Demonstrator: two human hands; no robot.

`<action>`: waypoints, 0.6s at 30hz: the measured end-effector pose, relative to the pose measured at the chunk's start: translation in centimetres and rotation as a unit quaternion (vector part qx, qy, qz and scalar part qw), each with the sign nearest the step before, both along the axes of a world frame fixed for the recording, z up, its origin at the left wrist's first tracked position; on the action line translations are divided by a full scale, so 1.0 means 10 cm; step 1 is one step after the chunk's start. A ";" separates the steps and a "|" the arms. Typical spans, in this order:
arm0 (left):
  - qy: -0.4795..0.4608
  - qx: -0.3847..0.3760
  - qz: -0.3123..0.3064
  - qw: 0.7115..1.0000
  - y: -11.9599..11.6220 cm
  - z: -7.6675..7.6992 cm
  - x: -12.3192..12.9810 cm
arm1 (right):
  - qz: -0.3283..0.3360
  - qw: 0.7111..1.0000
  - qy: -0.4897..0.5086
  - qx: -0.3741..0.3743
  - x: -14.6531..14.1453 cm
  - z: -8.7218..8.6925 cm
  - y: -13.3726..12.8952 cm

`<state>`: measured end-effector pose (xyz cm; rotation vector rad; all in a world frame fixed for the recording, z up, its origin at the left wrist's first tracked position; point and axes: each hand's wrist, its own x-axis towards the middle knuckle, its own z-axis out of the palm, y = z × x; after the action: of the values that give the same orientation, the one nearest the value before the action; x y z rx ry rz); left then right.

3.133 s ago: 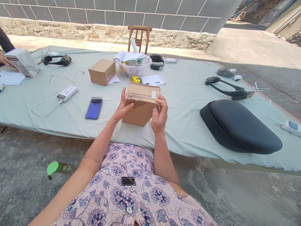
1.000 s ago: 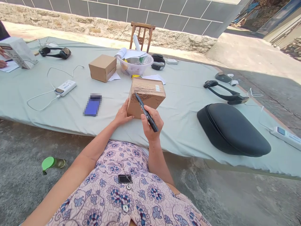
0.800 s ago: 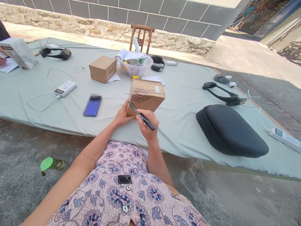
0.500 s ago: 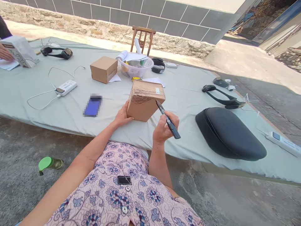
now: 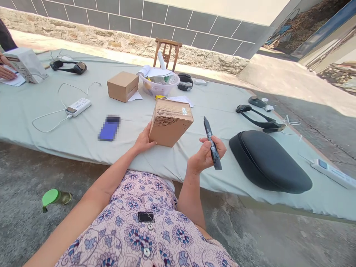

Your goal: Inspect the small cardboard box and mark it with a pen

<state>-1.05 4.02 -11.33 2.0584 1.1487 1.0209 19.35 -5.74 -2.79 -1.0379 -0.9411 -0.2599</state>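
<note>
- Head view: cardboard box [image 5: 170,122] is tilted near the front edge of the cloth-covered bench [image 5: 172,167], steadied by left hand [image 5: 143,140], its fingers [image 5: 147,130] spread apart against it.
- Black marker [image 5: 211,142] is clamped by the curled fingers [image 5: 214,142] of right hand [image 5: 205,155], held clear of the box.

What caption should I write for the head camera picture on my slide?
Left hand steadying a cardboard box on a pale green tablecloth, right hand holding up a black marker.

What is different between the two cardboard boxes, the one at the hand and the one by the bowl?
The near box sits under the left hand, tilted on an edge; the far box stands untouched beside the bowl. The near box shows dark marks and a small white label; the far box looks plain. Both are closed brown cardboard boxes.
</note>
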 end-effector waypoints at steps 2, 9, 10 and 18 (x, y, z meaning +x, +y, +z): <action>0.001 0.001 -0.003 1.000 0.00 0.00 0.00 | -0.008 0.994 -0.016 -0.105 0.16 -0.10 0.08; -0.024 0.014 -0.014 1.000 -0.01 -0.01 -0.02 | -0.037 0.839 -0.113 -0.530 0.31 -0.66 0.29; -0.031 0.015 -0.020 0.999 -0.02 0.00 -0.02 | -0.043 0.819 -0.129 -0.558 0.29 -0.70 0.29; -0.087 -0.078 -0.012 0.993 -0.14 0.23 -0.20 | -0.052 0.801 -0.153 -0.576 0.25 -0.74 0.31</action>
<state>-3.07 2.63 -9.04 1.8186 1.0761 1.0418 21.87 -2.68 -10.24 -2.2258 -1.3699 0.1117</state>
